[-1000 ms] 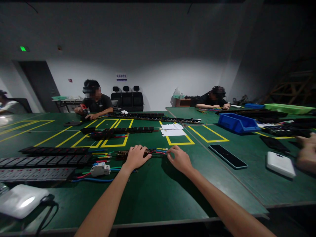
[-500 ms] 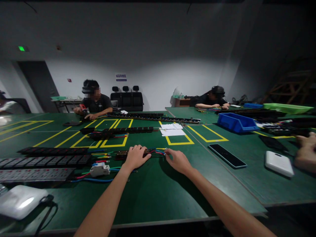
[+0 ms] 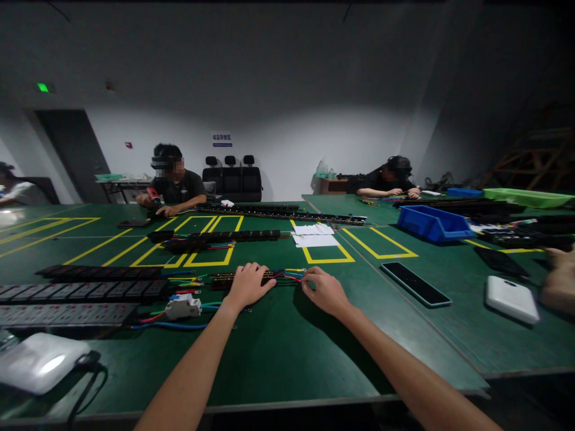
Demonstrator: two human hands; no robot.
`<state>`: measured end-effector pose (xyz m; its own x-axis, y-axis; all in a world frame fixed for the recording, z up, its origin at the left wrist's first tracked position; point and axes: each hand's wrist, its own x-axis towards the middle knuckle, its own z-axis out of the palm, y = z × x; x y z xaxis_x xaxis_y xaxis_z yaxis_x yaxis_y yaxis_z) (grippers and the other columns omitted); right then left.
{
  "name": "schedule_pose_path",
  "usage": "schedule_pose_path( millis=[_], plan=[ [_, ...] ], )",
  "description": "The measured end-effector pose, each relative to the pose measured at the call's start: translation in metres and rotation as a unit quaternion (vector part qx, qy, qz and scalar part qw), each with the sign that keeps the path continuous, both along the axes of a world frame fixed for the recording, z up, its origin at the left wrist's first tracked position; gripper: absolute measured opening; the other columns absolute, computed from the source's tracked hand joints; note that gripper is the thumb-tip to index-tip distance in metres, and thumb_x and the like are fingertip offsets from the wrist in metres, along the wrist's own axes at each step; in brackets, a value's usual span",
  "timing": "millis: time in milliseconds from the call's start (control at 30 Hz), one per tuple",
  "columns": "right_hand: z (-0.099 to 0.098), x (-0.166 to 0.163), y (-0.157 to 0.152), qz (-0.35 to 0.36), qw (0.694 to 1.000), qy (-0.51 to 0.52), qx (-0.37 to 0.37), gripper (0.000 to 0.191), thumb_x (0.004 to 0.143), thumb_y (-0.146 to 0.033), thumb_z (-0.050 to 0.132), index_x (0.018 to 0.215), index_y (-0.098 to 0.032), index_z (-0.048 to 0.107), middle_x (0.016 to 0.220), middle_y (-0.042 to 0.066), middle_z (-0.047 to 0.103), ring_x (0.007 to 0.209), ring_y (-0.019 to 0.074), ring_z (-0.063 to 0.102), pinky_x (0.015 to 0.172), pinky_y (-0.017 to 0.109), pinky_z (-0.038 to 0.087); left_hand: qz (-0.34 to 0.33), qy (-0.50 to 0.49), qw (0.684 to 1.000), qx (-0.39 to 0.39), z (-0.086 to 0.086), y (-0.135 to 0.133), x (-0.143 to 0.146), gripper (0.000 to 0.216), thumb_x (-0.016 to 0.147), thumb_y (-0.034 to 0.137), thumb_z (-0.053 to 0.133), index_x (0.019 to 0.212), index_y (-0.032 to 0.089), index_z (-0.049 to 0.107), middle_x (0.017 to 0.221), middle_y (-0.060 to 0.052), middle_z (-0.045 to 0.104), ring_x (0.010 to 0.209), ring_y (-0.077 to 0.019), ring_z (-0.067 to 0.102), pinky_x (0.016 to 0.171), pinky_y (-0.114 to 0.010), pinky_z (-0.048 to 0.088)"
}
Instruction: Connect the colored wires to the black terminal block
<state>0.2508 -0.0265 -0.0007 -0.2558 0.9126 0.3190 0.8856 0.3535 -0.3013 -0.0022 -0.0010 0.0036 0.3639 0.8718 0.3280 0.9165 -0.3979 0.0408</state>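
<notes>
My left hand (image 3: 248,285) lies palm down on a narrow dark strip with copper contacts (image 3: 223,279) in the middle of the green table (image 3: 287,353), its fingers curled over the strip. Red, blue, green and yellow wires (image 3: 290,275) fan out of the strip's right end. My right hand (image 3: 324,290) is pinched on those wire ends. A small white circuit breaker (image 3: 182,306) with blue and green leads sits just left of my left wrist.
Long power strips (image 3: 67,302) lie at the left, with a white device (image 3: 36,363) at the near left corner. A dark phone (image 3: 415,284), a white power bank (image 3: 513,299) and a blue bin (image 3: 431,223) sit to the right. Other people sit at the far tables; someone's hand (image 3: 559,280) shows at the right edge.
My right hand has drawn slightly left, closer to the strip's end. My left hand stays on the strip.
</notes>
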Motion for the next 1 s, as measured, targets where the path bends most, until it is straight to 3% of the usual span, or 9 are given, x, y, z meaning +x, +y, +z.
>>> schedule_pose_path(
  millis=[167,333,533,667,767,1000],
  plan=[
    [0.0012,-0.0002,-0.0001,-0.033,0.998,0.036,0.025,0.026,0.093,-0.032,0.053,0.114,-0.025,0.065,0.122,0.005,0.068,0.100,0.0210,0.067,0.083,0.029,0.046,0.000,0.000,1.000,0.000,-0.0003,0.0006,-0.0001,0.053,0.095,0.065,0.038,0.117,0.024,0.065,0.111,-0.010,0.065,0.104,-0.0272,0.058,0.087,-0.039,0.040],
    [-0.0014,0.0001,0.0015,0.010,1.000,0.020,-0.022,0.026,0.092,-0.030,0.053,0.116,-0.025,0.060,0.108,0.003,0.073,0.099,0.0221,0.068,0.077,0.028,0.044,0.006,0.011,1.000,0.013,-0.0010,0.0002,0.0002,0.053,0.095,0.065,0.039,0.117,0.025,0.065,0.110,-0.010,0.065,0.105,-0.0282,0.057,0.087,-0.040,0.038],
    [0.0004,-0.0004,0.0006,-0.048,0.997,0.048,0.031,0.028,0.094,-0.031,0.051,0.119,-0.024,0.061,0.124,0.007,0.067,0.101,0.0217,0.066,0.082,0.030,0.045,-0.003,-0.001,1.000,0.004,0.0000,-0.0005,-0.0001,0.053,0.096,0.064,0.036,0.116,0.024,0.064,0.111,-0.010,0.065,0.103,-0.0265,0.058,0.086,-0.040,0.040],
    [-0.0007,-0.0006,0.0003,-0.016,1.000,0.013,-0.003,0.039,0.091,-0.032,0.052,0.130,-0.025,0.056,0.125,0.007,0.068,0.103,0.0232,0.067,0.083,0.031,0.045,-0.002,-0.002,1.000,0.006,0.0003,0.0000,0.0003,0.054,0.095,0.064,0.037,0.116,0.023,0.065,0.110,-0.010,0.065,0.103,-0.0271,0.058,0.086,-0.040,0.040],
    [-0.0022,-0.0012,0.0004,0.006,1.000,-0.010,-0.023,0.039,0.091,-0.032,0.052,0.130,-0.025,0.057,0.123,0.006,0.068,0.104,0.0236,0.067,0.083,0.030,0.045,-0.001,-0.004,1.000,0.002,0.0001,0.0003,0.0003,0.054,0.095,0.065,0.036,0.116,0.024,0.065,0.110,-0.010,0.065,0.102,-0.0265,0.058,0.085,-0.040,0.040],
    [-0.0001,-0.0012,0.0005,-0.057,0.998,0.015,0.006,0.031,0.093,-0.034,0.051,0.119,-0.025,0.065,0.129,0.007,0.064,0.101,0.0224,0.066,0.083,0.031,0.047,-0.002,-0.004,1.000,-0.003,-0.0003,0.0010,0.0000,0.055,0.095,0.065,0.036,0.117,0.023,0.064,0.111,-0.010,0.065,0.103,-0.0264,0.058,0.086,-0.039,0.040]
  ],
)
